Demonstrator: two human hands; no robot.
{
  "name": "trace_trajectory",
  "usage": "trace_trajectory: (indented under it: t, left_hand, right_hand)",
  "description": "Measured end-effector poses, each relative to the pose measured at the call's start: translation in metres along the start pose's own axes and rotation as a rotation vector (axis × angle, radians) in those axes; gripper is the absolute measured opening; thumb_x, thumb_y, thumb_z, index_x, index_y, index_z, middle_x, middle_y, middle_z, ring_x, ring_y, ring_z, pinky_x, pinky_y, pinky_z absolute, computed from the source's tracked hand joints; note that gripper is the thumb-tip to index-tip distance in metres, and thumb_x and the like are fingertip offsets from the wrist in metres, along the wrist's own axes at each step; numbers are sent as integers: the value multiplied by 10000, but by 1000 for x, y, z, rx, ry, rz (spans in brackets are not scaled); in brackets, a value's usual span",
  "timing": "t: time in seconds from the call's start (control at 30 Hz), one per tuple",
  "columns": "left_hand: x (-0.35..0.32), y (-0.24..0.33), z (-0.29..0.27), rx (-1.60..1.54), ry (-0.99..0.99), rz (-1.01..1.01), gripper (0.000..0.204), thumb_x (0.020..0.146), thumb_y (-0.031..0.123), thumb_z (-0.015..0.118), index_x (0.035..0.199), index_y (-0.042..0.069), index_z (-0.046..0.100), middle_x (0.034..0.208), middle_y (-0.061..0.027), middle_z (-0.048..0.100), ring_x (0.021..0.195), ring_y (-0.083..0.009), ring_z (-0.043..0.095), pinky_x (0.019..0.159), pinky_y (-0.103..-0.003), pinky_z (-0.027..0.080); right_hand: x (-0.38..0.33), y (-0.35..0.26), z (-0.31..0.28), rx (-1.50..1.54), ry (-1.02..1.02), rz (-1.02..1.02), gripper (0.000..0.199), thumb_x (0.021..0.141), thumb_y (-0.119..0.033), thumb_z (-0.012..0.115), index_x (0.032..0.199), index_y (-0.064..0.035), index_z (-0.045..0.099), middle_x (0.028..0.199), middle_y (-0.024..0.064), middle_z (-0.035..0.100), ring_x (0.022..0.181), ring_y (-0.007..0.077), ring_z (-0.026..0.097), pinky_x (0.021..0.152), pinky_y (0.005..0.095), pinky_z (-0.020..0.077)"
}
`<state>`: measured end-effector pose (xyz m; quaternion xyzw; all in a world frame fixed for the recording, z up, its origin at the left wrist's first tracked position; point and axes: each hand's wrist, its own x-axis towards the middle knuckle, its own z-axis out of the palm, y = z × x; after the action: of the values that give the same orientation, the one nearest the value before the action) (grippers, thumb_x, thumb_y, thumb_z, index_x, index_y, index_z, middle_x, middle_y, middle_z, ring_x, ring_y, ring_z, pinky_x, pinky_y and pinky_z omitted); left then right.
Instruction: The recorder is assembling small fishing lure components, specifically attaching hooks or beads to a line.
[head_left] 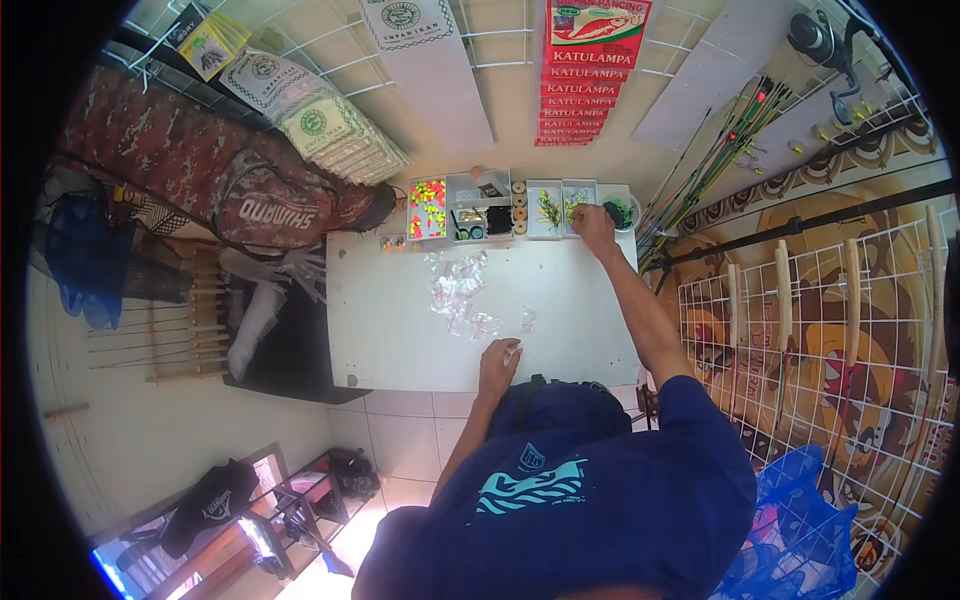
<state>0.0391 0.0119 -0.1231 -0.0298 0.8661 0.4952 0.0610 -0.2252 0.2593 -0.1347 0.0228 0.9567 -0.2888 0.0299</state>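
Observation:
My right hand (595, 229) reaches to the far right of the white table (575, 330). Its fingers are drawn together at a white box (590, 187) holding small yellow-green pieces; whatever lies between the fingertips is too small to make out. Close to the table's near edge, my left hand (497, 365) has its fingers curled together around something pale and see-through that I cannot make out. Just beyond it lies a small clear plastic bag (528, 319). A loose heap of clear plastic bags (458, 290) spreads farther left.
Along the back edge stand a box of bright floats (428, 205), a divided box with black items (497, 220), wooden spools (519, 200) and another white box (545, 232). Thin rods (700, 165) lean at the right. A camouflage bag (270, 205) is at the left.

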Motion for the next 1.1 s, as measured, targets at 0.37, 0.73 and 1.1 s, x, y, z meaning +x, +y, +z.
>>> trace_trajectory:
  t: [0.37, 0.73, 1.1]
  left_hand:
    - [17, 16, -17, -46, 36, 33, 209, 844, 98, 685, 1041, 28, 670, 909, -105, 673, 737, -197, 623, 698, -328, 494]
    - [74, 95, -53, -156, 198, 232, 219, 838, 140, 717, 1029, 38, 687, 924, -81, 691, 738, -158, 615, 678, -289, 471]
    - [104, 199, -83, -378, -173, 242, 357, 769, 125, 789, 1091, 41, 657, 883, -40, 723, 839, -108, 668, 754, -276, 474]
  right_hand:
    - [15, 6, -59, 352, -25, -37, 138, 816, -119, 678, 925, -114, 763, 770, 54, 713, 525, 112, 612, 479, 288, 471]
    - [-26, -74, -159, 629, -534, -137, 162, 852, -153, 675, 972, -72, 746, 706, -17, 632, 509, 40, 466, 402, 214, 360]
    - [-90, -139, -190, 471, -677, -469, 175, 850, -218, 706, 957, -86, 749, 713, 7, 637, 466, 68, 459, 398, 222, 364]
